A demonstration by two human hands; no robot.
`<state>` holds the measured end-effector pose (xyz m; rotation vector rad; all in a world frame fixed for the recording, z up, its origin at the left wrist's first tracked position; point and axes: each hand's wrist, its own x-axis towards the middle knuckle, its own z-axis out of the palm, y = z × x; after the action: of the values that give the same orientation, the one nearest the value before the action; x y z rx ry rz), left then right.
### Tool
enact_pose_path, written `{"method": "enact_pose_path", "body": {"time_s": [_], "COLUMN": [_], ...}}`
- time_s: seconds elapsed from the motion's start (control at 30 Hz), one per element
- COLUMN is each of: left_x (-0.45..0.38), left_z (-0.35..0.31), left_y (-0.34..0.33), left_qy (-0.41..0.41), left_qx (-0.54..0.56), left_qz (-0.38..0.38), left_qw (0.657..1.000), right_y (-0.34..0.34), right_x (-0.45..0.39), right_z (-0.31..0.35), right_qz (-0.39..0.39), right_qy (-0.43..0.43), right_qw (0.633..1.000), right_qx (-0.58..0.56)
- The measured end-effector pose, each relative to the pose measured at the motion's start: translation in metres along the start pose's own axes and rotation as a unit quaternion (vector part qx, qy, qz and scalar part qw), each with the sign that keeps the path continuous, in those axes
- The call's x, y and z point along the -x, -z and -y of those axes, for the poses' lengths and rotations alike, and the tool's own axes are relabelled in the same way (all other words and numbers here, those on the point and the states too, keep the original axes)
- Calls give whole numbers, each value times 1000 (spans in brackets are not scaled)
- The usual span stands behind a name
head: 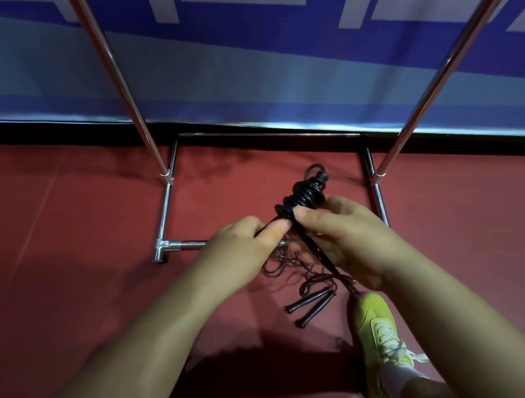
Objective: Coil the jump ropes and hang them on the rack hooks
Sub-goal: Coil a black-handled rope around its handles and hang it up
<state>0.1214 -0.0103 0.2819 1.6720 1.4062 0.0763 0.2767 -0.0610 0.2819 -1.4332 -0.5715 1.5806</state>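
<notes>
Both hands together: left hand (245, 250) pinched rope end, right hand (344, 237) clamped coiled rope (304, 197), bundle pointing away toward rack base (166, 211).

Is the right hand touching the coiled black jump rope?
Touching. The head view shows the right hand with its thumb pressed on the base of the coiled black jump rope, the rope's tail running down across its palm.

Rack (166, 215) uprights cut off above; hooks out of view.
</notes>
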Motion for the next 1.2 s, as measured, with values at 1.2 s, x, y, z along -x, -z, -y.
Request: {"method": "enact_pose_path", "body": {"time_s": [1.2], "left_x": [10], "left_z": [-15], "left_y": [19], "left_qy": [104], "left_qx": [428], "left_qz": [250], "left_qw": [863], "right_y": [-1], "right_x": [13], "right_z": [12], "right_qz": [43], "right_qy": [95], "right_qw": [974], "right_qx": [200]}}
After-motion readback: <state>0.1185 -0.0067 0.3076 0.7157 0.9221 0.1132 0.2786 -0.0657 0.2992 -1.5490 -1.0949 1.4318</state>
